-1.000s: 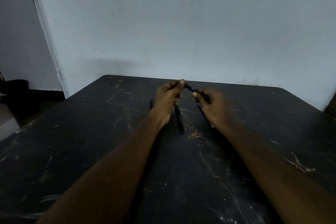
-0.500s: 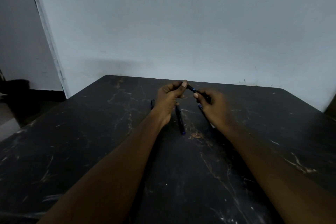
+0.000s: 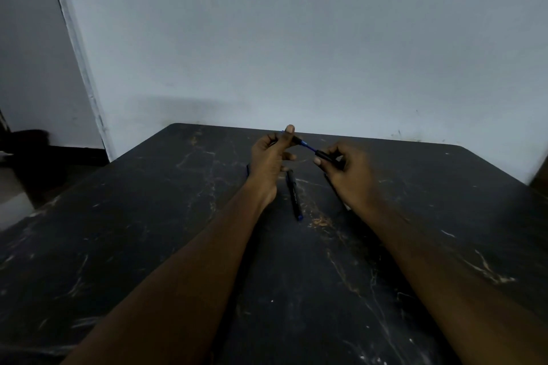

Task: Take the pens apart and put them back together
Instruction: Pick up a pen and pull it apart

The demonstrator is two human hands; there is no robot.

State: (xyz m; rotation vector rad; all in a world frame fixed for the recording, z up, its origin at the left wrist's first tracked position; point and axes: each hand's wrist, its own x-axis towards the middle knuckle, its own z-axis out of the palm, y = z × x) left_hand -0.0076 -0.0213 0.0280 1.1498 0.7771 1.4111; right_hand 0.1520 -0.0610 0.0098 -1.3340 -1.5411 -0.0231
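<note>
Against the pale wall (image 3: 296,38), a dark, scuffed table (image 3: 148,246) fills the near half of the room. Both bare forearms (image 3: 192,261) reach out over it toward its far edge. The left hand (image 3: 269,160) is raised, thumb and fingers curled in, pinching the upper end of a thin blue inner piece (image 3: 308,146). The right hand (image 3: 350,178) sits just to its right, fingers wrapped round a black barrel (image 3: 324,155). The blue piece slopes from the left fingertips down into that barrel, bare in the gap between the hands. It looks like the refill, though the light is too dim to be sure. Below, between the wrists, a second pen (image 3: 294,194) lies flat on the table, its blue end toward the near side. A dark sliver (image 3: 248,170) shows just left of the left wrist, too hidden to name.
</note>
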